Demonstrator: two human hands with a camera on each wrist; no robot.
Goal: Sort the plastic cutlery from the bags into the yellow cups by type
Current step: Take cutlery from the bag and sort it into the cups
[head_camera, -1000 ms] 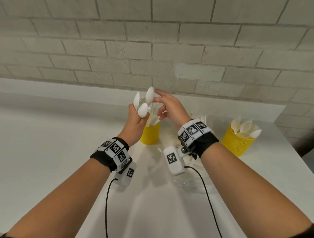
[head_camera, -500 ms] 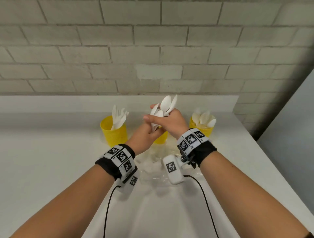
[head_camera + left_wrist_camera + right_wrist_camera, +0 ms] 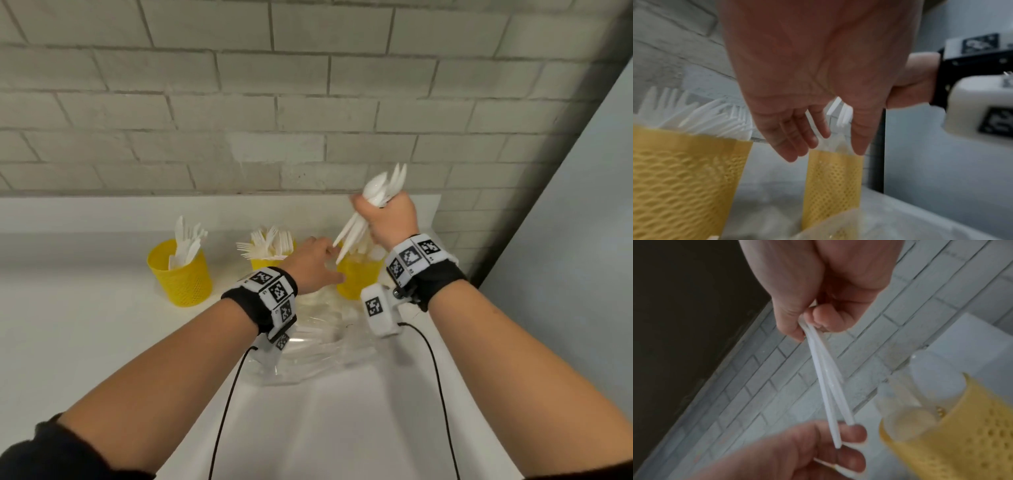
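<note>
Above right yellow cup [image 3: 356, 279]: right hand [image 3: 387, 219] clenches spoons [image 3: 380, 190]; left hand [image 3: 310, 262] slack, apparently empty; wristband markers unreadable.

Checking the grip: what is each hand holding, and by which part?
Right hand grips a bunch of white spoons around their necks, bowls up. Left hand holds nothing.

Both arms reach forward, one hand gripping, the other loose.

The right hand [image 3: 388, 219] is raised higher, fingers curled into a fist round a bunch of spoons [image 3: 373, 205], bowls up and handles slanting down to the left. The left hand [image 3: 313, 265] sits lower and just to its left, palm down, fingers [image 3: 797, 138] relaxed and nearly straight, holding nothing, tips close to the spoon handles. Both wrists wear black bands with square markers; both forearms are bare.
</note>
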